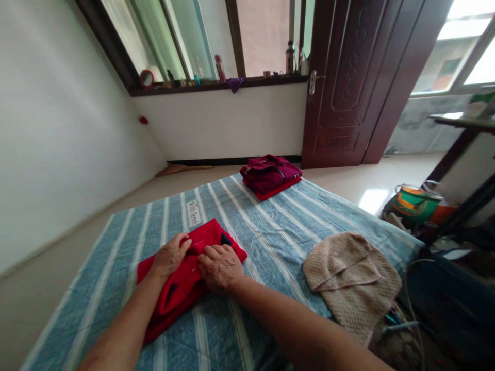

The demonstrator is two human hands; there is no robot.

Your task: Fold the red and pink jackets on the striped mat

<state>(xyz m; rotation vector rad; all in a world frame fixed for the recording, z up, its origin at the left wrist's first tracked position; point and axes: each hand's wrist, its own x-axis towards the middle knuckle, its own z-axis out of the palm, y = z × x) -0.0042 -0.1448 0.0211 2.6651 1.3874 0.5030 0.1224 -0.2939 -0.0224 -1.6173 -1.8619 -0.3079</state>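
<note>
A bright red garment (181,288) lies partly folded on the blue striped bed sheet (270,232) in front of me. My left hand (170,255) rests on its upper edge with fingers curled onto the cloth. Beside it, my right hand (220,267) presses down on the garment's middle, fingers bent and gripping the fabric. At the far end of the bed sits a folded stack of dark red clothes (269,175). A beige knitted garment (351,281) lies crumpled at the bed's right edge.
A dark wooden door (348,82) stands open behind the bed. The window sill (216,85) holds bottles and small items. A green and orange bag (413,203) and clutter sit on the floor at the right. A white wall runs along the left.
</note>
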